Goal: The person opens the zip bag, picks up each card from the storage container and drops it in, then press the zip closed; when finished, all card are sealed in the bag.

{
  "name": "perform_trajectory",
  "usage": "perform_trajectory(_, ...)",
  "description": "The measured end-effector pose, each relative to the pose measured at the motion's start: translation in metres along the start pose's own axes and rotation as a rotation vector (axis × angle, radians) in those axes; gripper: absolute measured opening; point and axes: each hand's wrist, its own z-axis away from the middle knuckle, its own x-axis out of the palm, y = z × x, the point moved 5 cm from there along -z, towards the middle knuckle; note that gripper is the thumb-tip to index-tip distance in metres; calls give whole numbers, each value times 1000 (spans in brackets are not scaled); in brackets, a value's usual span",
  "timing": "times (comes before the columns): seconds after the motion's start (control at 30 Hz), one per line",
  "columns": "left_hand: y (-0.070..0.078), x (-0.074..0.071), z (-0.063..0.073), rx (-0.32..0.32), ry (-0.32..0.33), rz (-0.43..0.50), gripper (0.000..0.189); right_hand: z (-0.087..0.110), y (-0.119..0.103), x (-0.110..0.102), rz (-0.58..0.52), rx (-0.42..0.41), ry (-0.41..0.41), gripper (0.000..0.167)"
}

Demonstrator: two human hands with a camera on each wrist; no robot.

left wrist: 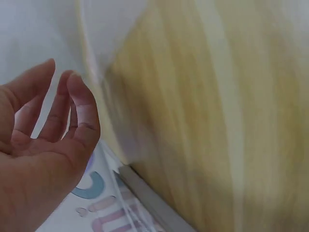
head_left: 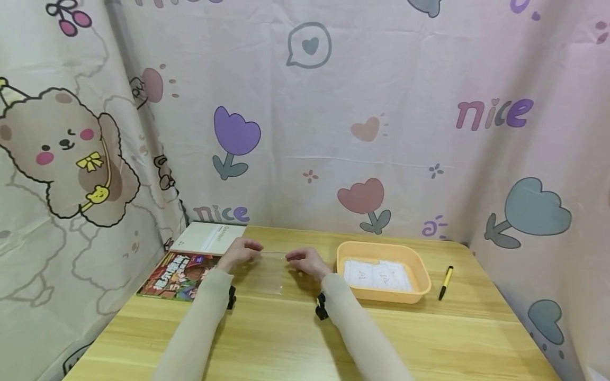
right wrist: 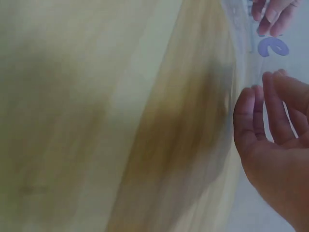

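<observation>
A clear plastic bag [head_left: 267, 278] spans the space between both hands over the table, its top edge showing as a thin pale line. At the left end of this edge, my left hand [head_left: 240, 251] holds the bag with bent fingers. My right hand [head_left: 307, 261] pinches the opposite end, thumb and fingertips close together. In the left wrist view the left hand [left wrist: 53, 130] has curved fingers facing the thumb; the film itself hardly shows there. The right wrist view has the right hand [right wrist: 275, 125] similarly curved, with the other hand's fingertips [right wrist: 275, 12] beyond it.
Left of the hands lie a colourful picture book [head_left: 176, 278] and a pale-covered book [head_left: 207, 238] behind it. A yellow-orange tray [head_left: 386, 296] with white printed packets [head_left: 376, 275] stands right of the right hand. Farther right is a yellow and black pen [head_left: 446, 283]. A patterned curtain [head_left: 305, 121] hangs behind the table.
</observation>
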Motion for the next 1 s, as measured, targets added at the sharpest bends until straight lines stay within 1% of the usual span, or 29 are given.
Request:
perform_trajectory(0.07,-5,-1,-2,-15,9,-9,32,-3,-1,3,44,-16,-19,28)
perform_trajectory(0.2,-11,-1,-5,-22,20,-23,34,-7,-1,7,112,-26,-33,32)
perform_trajectory(0.37,-17,-1,-7,-28,-6,-71,38,-10,0,9,193,-38,-72,37)
perform_trajectory(0.43,-19,-2,-8,-16,-9,-103,36,-10,-1,11,213,-45,-91,39)
perform_trajectory(0.5,-20,-3,-10,3,-15,-130,34,-10,-2,12,238,-53,-94,39)
perform_trajectory(0.67,-20,-2,-11,79,-64,-197,34,-12,-4,13,304,-77,-52,36)
perform_trajectory(0.73,-20,0,-10,114,-91,-226,33,-13,-3,13,308,-77,-39,34)
perform_trajectory(0.87,-19,5,-10,137,-126,-244,28,-14,-2,14,290,-72,-42,34)
perform_trajectory(1.0,-18,7,-9,114,-148,-252,20,-13,-2,14,308,-77,-67,31)
